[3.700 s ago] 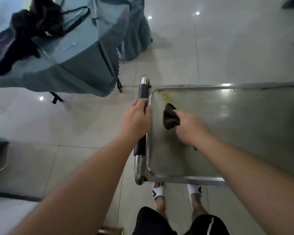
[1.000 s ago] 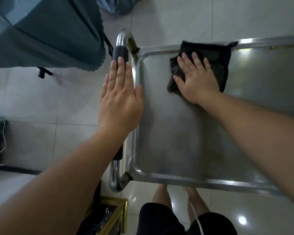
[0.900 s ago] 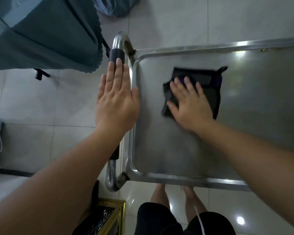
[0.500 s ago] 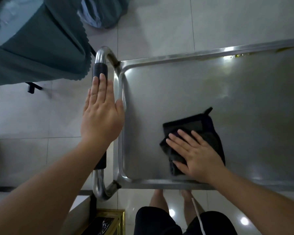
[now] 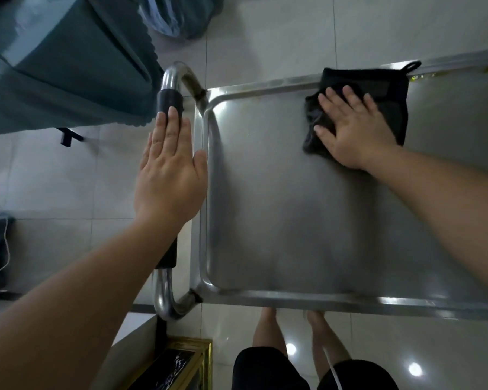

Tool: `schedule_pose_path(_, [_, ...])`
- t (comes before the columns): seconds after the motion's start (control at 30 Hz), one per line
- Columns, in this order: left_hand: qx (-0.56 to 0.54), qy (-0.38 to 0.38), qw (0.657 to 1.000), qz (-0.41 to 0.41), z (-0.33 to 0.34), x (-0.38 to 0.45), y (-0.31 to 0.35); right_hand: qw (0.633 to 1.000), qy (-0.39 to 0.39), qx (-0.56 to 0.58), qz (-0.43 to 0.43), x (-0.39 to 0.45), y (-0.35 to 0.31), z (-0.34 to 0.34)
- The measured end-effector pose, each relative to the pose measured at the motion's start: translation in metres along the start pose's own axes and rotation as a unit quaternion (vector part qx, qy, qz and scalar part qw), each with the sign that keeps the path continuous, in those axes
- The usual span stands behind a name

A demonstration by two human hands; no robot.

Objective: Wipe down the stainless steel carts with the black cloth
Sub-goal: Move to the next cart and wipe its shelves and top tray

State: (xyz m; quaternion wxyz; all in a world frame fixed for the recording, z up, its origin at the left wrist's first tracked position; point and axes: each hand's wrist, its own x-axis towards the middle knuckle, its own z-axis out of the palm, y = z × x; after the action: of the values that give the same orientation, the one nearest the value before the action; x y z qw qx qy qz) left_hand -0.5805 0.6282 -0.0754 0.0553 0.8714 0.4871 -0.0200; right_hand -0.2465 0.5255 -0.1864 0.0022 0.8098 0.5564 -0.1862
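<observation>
The right hand (image 5: 355, 130) lies flat on the black cloth (image 5: 389, 99), with its fingers straight and a little spread, and it presses the cloth down on the top of the steel cart (image 5: 279, 206). The cloth sits at the far edge of the cart top, some way along from the far left corner, and its far side climbs up onto the raised rim there. A small loop on the cloth sticks out past the rim at the cloth's far right corner. Part of the cloth is bunched up under the fingers on its left side, and the rest lies flat to the right of the hand. The left hand (image 5: 169, 173) is flat too, with its fingers straight and close together, and it rests on the black grip of the cart handle (image 5: 169, 99) along the left end of the cart. It does not curl around the handle. The thumb lies just beside the left rim of the cart top. The handle is a shiny bent pipe that joins the cart at its two left corners. The cart top is a shallow tray with rounded corners. Beyond the cart's left end stands a table with a teal cover (image 5: 62, 74) that hangs down. The person's legs and black shorts (image 5: 268, 370) show past the cart's near edge, on a pale tiled floor (image 5: 265, 29).
</observation>
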Motion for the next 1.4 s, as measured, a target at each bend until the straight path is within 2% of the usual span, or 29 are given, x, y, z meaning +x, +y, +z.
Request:
schedule_pose_path(0.13, [0.007, -0.005, 1.000, 0.002, -0.001, 0.000, 0.000, 0.998, -0.008, -0.029, -0.048, -0.089, -0.012, 0.028])
schedule_pose_path(0.3, [0.011, -0.011, 1.000, 0.003, -0.004, -0.001, 0.002, 0.992, -0.024, -0.047, -0.116, -0.242, -0.004, 0.080])
schedule_pose_path(0.4, [0.013, -0.011, 1.000, 0.002, -0.005, -0.002, 0.003, 0.986, -0.041, -0.060, -0.153, -0.281, 0.013, 0.087])
schedule_pose_path(0.53, [0.012, -0.008, 1.000, 0.001, -0.003, 0.000, 0.001, 0.988, -0.020, -0.030, -0.149, -0.225, 0.035, 0.063])
schedule_pose_path(0.63, [0.016, -0.003, 1.000, 0.003, 0.001, 0.001, -0.002, 0.995, 0.002, -0.020, -0.097, -0.147, 0.054, 0.033])
schedule_pose_path(0.8, [0.024, 0.008, 1.000, 0.004, 0.005, 0.002, -0.004, 1.000, -0.016, -0.013, -0.003, -0.029, 0.087, -0.010])
schedule_pose_path(0.97, [0.025, 0.006, 1.000, 0.001, 0.006, 0.001, -0.004, 1.000, -0.020, 0.005, 0.017, -0.006, 0.094, -0.022])
schedule_pose_path(1.07, [0.032, 0.005, 0.999, 0.005, 0.005, 0.000, -0.003, 0.999, -0.007, 0.033, 0.014, -0.046, 0.078, -0.015])
schedule_pose_path(1.2, [0.028, 0.001, 1.000, 0.004, 0.004, 0.001, -0.003, 0.999, -0.005, 0.025, -0.019, -0.154, 0.063, 0.018])
schedule_pose_path(1.33, [0.028, 0.004, 1.000, 0.006, 0.003, 0.000, -0.005, 0.997, -0.029, 0.002, -0.070, -0.278, 0.068, 0.064])
schedule_pose_path(1.4, [0.027, 0.004, 1.000, 0.005, 0.003, 0.000, -0.004, 0.994, -0.048, -0.007, -0.095, -0.305, 0.079, 0.072])
